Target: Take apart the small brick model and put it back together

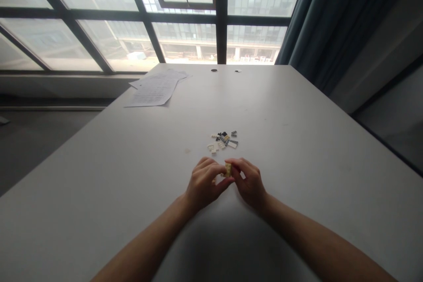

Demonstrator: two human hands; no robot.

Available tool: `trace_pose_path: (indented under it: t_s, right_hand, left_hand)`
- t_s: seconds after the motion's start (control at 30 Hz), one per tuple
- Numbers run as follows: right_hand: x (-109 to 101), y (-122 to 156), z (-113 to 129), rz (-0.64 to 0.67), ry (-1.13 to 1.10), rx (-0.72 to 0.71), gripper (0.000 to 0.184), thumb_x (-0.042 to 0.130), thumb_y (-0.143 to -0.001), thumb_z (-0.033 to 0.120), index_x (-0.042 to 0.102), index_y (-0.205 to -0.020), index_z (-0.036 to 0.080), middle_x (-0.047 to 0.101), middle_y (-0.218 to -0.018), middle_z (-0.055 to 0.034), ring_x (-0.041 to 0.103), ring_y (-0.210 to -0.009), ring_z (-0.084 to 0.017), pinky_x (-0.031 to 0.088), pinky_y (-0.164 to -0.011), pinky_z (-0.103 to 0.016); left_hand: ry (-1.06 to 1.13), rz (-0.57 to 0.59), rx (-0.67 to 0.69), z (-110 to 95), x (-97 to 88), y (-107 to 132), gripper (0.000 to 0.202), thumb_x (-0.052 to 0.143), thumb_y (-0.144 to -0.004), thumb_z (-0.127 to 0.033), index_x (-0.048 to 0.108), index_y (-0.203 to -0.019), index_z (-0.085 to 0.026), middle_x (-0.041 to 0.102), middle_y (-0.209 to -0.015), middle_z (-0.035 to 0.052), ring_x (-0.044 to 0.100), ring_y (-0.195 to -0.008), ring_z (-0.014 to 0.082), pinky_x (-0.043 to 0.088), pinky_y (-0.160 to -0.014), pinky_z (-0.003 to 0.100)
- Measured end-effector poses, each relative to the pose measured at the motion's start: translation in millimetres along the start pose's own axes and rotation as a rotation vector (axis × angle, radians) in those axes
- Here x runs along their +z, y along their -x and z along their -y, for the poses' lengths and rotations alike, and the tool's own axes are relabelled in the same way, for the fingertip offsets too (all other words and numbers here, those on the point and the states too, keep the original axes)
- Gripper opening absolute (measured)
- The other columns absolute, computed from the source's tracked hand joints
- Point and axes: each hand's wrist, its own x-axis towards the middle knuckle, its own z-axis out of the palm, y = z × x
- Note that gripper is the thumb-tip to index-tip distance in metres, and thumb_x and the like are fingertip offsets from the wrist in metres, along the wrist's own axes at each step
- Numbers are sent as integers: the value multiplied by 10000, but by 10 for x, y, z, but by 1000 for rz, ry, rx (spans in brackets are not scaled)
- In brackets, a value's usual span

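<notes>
Yellow block [228,169] is pinched in left hand [202,181] and right hand's [250,183] grip (loose pieces [226,139] lie on table [284,145]).

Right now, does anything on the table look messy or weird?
The papers at the far left of the table look untidy: they overlap crookedly, and one corner seems to poke past the edge. The small bricks mid-table lie in a loose jumble, too tiny to check for damage.

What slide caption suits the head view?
Left hand and right hand hold a yellowish block near small loose pieces on a white table.
</notes>
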Motion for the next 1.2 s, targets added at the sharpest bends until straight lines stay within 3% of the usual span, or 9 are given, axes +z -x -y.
trace_pose_path:
  t_s: [0.1,0.27,0.33,0.47,0.63,0.93,1.2]
  right_hand:
    - [-1,11,-7,-7,-5,-8,220,513,-915,181,603,-1112,219,631,-848,-21,569,-720,-141,474,-710,-277]
    - [15,12,-10,0,5,24,231,525,-884,160,601,-1096,214,617,-822,-11,558,-704,-139,475,-699,-277]
    - [23,5,-9,-6,9,50,214,527,-875,149,608,-1064,208,612,-802,-6,547,-687,-134,471,-684,-268]
    - [21,-8,1,-15,9,84,193,529,-864,142,613,-1029,198,607,-771,3,537,-670,-128,465,-665,-255]
    - [13,-14,4,-16,12,95,184,533,-859,145,622,-1013,194,608,-773,2,542,-670,-128,466,-668,-255]
    - [2,-22,6,-1,20,94,149,533,-858,144,650,-938,188,610,-770,-7,551,-669,-130,467,-661,-253]
    - [0,-18,10,0,31,110,150,527,-864,153,650,-935,198,608,-772,-9,551,-672,-135,468,-664,-263]
  left_hand:
    - [-11,39,4,31,-53,-7,170,675,-796,-169,568,-925,-199,682,-810,29,599,-717,138,489,-709,288]
    - [-165,-54,-166,84,-339,31,326,617,-838,-179,542,-1155,-188,656,-877,33,628,-783,143,521,-750,279]
    - [-234,-13,-227,76,-464,121,351,568,-875,-195,520,-1223,-188,654,-925,44,633,-804,148,524,-759,280]
    - [-315,139,-253,11,-601,364,284,564,-893,-264,546,-1167,-192,663,-954,56,633,-822,165,523,-740,282]
    - [-407,313,-175,-65,-605,493,266,664,-826,-387,600,-999,-194,648,-796,33,587,-739,181,459,-708,305]
    - [-346,564,-151,-16,-590,528,322,615,-829,-503,592,-903,-191,599,-735,27,525,-697,180,409,-690,313]
    - [-315,616,-234,17,-584,524,388,630,-792,-558,611,-949,-203,622,-756,29,564,-722,195,418,-691,318]
